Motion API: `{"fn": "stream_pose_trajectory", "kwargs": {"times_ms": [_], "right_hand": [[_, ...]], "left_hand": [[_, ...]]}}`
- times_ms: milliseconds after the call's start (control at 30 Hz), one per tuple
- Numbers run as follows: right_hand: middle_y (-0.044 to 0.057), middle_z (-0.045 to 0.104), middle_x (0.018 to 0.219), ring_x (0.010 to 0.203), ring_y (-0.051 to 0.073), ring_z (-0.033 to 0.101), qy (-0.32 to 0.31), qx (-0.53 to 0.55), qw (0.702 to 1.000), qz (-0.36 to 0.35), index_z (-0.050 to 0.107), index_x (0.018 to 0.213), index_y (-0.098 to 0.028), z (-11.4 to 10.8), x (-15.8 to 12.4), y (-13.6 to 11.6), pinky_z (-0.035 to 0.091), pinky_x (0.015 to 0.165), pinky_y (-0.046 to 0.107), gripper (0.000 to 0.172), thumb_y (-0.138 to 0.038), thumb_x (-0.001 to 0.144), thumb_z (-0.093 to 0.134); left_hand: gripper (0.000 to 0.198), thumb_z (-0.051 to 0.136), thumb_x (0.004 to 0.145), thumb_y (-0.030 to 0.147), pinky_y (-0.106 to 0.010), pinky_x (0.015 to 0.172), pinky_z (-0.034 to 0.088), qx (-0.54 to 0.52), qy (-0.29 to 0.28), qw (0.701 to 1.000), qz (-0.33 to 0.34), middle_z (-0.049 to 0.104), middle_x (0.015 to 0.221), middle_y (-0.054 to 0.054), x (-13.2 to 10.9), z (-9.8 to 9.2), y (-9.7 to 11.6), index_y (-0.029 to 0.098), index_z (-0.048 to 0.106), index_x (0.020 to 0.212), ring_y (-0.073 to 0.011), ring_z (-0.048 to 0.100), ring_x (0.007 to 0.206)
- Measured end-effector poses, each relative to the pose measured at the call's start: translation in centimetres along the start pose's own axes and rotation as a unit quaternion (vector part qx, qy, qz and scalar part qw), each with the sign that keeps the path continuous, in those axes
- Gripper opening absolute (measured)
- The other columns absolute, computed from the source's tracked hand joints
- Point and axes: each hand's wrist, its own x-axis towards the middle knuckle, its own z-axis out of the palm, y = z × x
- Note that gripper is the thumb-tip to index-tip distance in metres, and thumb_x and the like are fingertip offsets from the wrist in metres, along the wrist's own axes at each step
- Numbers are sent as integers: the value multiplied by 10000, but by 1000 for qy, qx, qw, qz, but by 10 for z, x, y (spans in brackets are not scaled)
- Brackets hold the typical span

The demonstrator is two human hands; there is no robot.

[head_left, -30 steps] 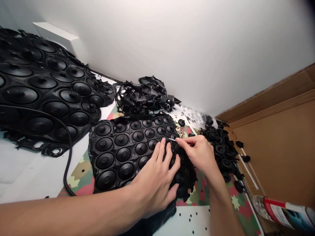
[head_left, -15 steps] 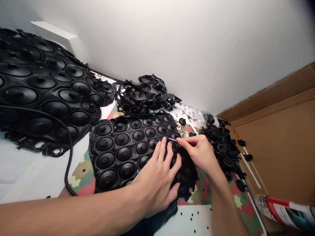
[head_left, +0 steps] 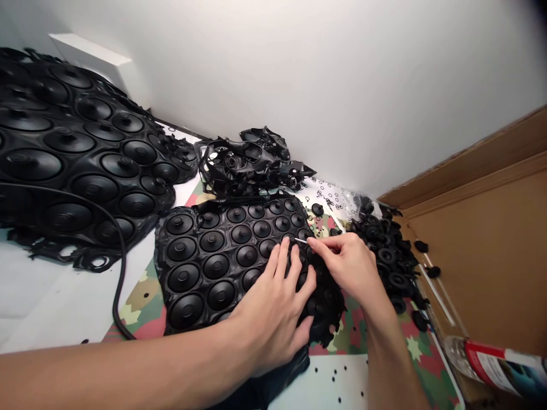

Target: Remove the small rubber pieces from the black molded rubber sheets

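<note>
A black rubber sheet [head_left: 231, 250] with rows of round moulded parts lies on a camouflage-patterned mat [head_left: 143, 299]. My left hand [head_left: 273, 302] rests palm down on its right half, fingers spread. Between the thumb and fingers of my right hand [head_left: 342, 256] is a thin pale metal stick [head_left: 301, 241]. Its tip reaches the sheet near the upper right rows, just beyond my left fingertips; whether it touches a round part I cannot tell.
More moulded black sheets [head_left: 94, 188] are heaped at left, with a black cable [head_left: 122, 273] across them. Torn rubber scrap [head_left: 243, 162] lies by the wall. Loose round rubber parts [head_left: 384, 256] pile up at right, near a cardboard box [head_left: 482, 250] and a labelled bottle [head_left: 491, 361].
Both hands keep almost the same places. The view has shifted very slightly, and the stick stays in my right fingers near the same spot.
</note>
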Motion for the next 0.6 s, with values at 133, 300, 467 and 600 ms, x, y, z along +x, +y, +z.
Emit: {"fn": "stream_pose_trajectory", "kwargs": {"times_ms": [133,300,467,600], "right_hand": [[6,794,722,709,219,716,-8,24,1000,-9,940,923,-345,1,0,2,379,622,306,389,-610,1009,669],[38,793,706,698,229,716,-5,95,995,-16,936,872,-258,6,3,10,400,598,299,406,-584,965,713],[73,795,716,684,223,672,-38,204,976,-57,936,888,-178,6,3,14,433,581,287,420,-558,936,765],[29,697,608,556,140,493,-128,315,935,-104,907,763,-173,-2,-2,11,353,535,282,411,-545,913,813]], "left_hand": [[802,474,1082,603,-712,1290,255,-1,-6,1000,1,502,1648,-365,1,0,0,12,557,1618,-593,396,1590],[799,488,1072,613,-706,1289,261,5,6,1000,1,535,1631,-349,1,1,0,23,581,1604,-588,411,1584],[809,485,1064,634,-699,1284,275,25,4,1000,0,576,1603,-330,2,0,1,39,597,1600,-583,439,1568],[816,463,1071,632,-694,1292,251,43,-6,999,6,589,1580,-348,4,-1,2,24,597,1598,-573,476,1549]]}}
